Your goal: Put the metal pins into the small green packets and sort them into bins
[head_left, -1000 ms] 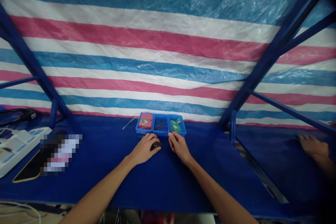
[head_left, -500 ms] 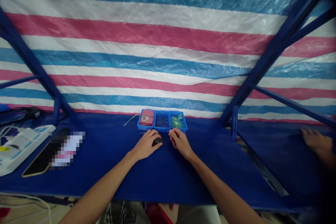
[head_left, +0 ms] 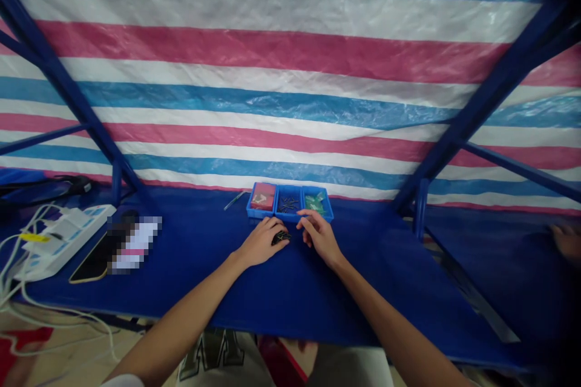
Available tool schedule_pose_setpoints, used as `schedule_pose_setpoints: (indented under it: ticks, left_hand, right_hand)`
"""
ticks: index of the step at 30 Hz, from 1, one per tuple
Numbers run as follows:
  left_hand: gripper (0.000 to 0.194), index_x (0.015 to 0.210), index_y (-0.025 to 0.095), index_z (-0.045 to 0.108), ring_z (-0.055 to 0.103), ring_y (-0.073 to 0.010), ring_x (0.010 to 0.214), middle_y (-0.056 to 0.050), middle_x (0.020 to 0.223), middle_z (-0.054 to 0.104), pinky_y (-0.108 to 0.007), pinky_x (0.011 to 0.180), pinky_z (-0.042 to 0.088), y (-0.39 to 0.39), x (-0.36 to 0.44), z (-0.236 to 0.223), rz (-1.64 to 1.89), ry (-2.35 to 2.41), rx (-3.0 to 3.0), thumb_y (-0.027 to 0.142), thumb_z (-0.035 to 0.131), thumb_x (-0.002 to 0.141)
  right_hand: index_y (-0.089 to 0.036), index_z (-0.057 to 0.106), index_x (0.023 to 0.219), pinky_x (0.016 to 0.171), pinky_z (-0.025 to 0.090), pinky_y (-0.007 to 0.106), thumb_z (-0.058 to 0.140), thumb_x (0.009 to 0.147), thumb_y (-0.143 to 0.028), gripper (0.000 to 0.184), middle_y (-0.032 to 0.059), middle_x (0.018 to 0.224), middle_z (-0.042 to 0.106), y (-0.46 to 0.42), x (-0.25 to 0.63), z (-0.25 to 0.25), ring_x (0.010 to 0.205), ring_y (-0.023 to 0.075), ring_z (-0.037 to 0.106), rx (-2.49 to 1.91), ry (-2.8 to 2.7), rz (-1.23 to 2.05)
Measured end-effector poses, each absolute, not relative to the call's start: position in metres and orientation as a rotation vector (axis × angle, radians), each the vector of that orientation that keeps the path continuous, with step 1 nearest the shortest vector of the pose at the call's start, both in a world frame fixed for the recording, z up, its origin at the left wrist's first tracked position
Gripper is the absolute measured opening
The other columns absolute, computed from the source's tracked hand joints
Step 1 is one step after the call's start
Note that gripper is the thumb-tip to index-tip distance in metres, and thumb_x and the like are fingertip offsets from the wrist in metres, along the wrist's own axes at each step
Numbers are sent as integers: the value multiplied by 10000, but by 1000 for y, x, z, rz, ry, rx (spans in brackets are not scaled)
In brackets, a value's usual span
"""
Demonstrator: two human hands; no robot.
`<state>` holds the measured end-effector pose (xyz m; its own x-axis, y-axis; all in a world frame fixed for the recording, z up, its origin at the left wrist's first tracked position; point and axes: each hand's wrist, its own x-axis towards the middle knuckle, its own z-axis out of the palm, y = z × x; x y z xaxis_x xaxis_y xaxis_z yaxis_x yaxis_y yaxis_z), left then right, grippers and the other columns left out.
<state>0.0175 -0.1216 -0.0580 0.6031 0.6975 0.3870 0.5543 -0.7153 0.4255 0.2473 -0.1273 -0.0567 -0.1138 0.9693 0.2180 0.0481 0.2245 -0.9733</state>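
Note:
My left hand (head_left: 261, 243) rests on the blue tabletop, its fingers curled round a small black clump (head_left: 281, 237) with yellowish flecks; the exact kind is too small to make out. My right hand (head_left: 321, 236) hovers just in front of the bins with its fingers apart, and no object shows in it. Three joined blue bins stand beyond both hands. The left bin (head_left: 249, 211) has a red piece with small light bits on it. In the middle bin (head_left: 287, 216) lie several thin dark pieces like screws. Something green in clear plastic fills the right bin (head_left: 330, 213).
A thin clear-and-green stick (head_left: 235, 200) lies left of the bins. Farther left are a phone (head_left: 91, 261), a blurred-out sheet (head_left: 136, 245) and a white power strip (head_left: 68, 242) with cables. Blue frame posts (head_left: 420, 208) rise at both sides. Another person's hand (head_left: 567, 242) is at the far right.
My right hand has gone from closed fingertips to spread fingers, closer to the middle bin. My left hand keeps the black clump. The view has shifted, moving everything slightly rightward and up.

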Motion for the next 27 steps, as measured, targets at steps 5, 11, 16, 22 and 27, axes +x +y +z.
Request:
schedule_pose_setpoints:
  ticks: [5, 11, 16, 22, 27]
  left_hand:
    - [304, 1309, 263, 628, 578, -287, 1211, -80, 1279, 639, -483, 1094, 479, -121, 16, -60, 816, 1041, 2539, 407, 623, 1041]
    - [306, 1293, 256, 624, 563, -289, 1236, -85, 1289, 624, -479, 1110, 471, -119, 16, -64, 844, 1071, 2523, 409, 643, 1029]
    - [248, 1216, 243, 647, 571, -281, 1166, -71, 1249, 631, -460, 1070, 477, -119, 15, -63, 813, 1066, 2555, 411, 640, 1034]
    - [264, 1247, 241, 630, 574, -277, 1164, -73, 1234, 641, -447, 1063, 480, -118, 15, -64, 814, 1059, 2533, 393, 646, 1032]
    - [283, 1249, 235, 616, 573, -270, 1165, -65, 1219, 643, -424, 1057, 481, -118, 15, -65, 835, 1038, 2535, 382, 678, 1016]
  right_hand:
    - [-259, 714, 1086, 704, 525, 328, 632, 1003, -426, 204, 40, 942, 701, -131, 249, -68, 748, 197, 626, -1175, -1823, 625]
    - [-251, 682, 1008, 834, 475, 356, 652, 1001, -266, 35, 49, 1022, 675, -128, 248, -76, 931, 230, 614, -1227, -2175, 368]
    - [-238, 622, 935, 804, 451, 339, 594, 1017, -226, 88, 39, 961, 637, -128, 248, -76, 892, 223, 597, -1217, -2180, 378]
    - [-251, 651, 1082, 845, 458, 352, 620, 1015, -257, 74, 60, 1056, 654, -130, 247, -74, 975, 246, 608, -1198, -2183, 390]
    - [-250, 639, 999, 854, 445, 350, 573, 1043, -237, 80, 51, 1015, 659, -129, 246, -73, 946, 240, 596, -1212, -2226, 371]
